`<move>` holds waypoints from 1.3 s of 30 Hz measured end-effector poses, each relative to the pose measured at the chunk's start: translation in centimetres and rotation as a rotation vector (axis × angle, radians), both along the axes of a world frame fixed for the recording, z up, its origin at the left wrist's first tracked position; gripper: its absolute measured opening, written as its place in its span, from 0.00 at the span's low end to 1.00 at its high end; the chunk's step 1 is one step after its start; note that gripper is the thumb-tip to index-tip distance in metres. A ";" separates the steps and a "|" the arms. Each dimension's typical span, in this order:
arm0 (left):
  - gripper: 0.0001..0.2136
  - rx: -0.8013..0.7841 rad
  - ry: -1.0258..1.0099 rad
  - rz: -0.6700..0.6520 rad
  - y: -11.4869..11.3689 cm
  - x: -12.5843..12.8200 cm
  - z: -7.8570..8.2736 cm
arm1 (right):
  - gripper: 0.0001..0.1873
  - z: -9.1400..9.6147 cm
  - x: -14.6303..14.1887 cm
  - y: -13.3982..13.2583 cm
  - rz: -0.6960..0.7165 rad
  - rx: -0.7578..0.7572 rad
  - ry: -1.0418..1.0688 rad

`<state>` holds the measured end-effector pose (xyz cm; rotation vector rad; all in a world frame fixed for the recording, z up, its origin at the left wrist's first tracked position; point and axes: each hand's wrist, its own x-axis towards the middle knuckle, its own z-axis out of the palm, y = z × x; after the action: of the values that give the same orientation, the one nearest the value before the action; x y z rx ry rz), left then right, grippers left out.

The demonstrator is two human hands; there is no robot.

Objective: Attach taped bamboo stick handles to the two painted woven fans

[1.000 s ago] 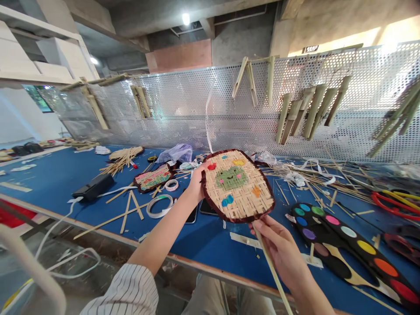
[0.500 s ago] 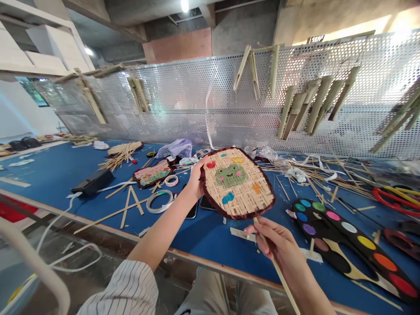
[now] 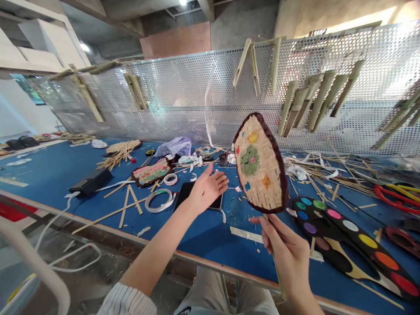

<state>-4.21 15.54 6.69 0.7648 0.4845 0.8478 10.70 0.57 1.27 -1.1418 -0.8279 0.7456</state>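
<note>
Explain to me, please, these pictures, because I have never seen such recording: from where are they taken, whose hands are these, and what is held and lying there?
There is no machine here. A person works with two bare hands, and a camera worn on the head looks forward and down at them. The right hand grips the thin handle of a woven fan, dark-edged and painted with a green face. The left hand is open and holds nothing, above a dark flat device. On the blue table lie a paint palette, another decorated woven piece, a roll of tape and many thin strips. Behind stands a perforated screen, with bamboo pieces hanging in front.
</note>
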 end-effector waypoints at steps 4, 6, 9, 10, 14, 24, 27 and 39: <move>0.41 0.386 -0.003 -0.196 -5.3 0.2 0.6 | 0.14 -0.5 -0.2 0.0 -0.238 0.120 -0.472; 0.41 0.569 0.077 -0.306 -8.2 0.4 1.5 | 0.17 -0.6 -0.4 0.1 -0.403 0.231 -0.769; 0.29 0.625 0.270 -0.091 -11.3 1.3 2.3 | 0.25 -0.5 -0.9 -0.1 -0.542 0.336 -1.006; 0.25 0.612 0.281 -0.014 -11.9 1.7 2.3 | 0.27 -0.5 -1.1 -0.2 -0.566 0.341 -1.066; 0.12 0.541 0.276 0.213 -12.5 3.3 1.2 | 0.29 0.0 -1.6 -0.5 -0.612 0.321 -1.237; 0.12 0.286 0.277 0.420 -11.5 3.2 -1.4 | 0.33 -0.8 -2.8 -0.4 -0.450 0.423 -1.132; 0.12 0.237 0.236 0.443 -11.6 3.2 -1.8 | 0.34 -1.0 -2.9 -0.7 -0.466 0.413 -1.138; 0.10 0.189 0.226 0.494 -12.5 3.5 -1.8 | 0.35 -0.3 -3.1 -1.1 -0.580 0.415 -1.308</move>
<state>-0.67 3.08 4.85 0.9372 0.8224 1.2858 7.62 -0.54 0.93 -1.3231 -1.5060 -0.7658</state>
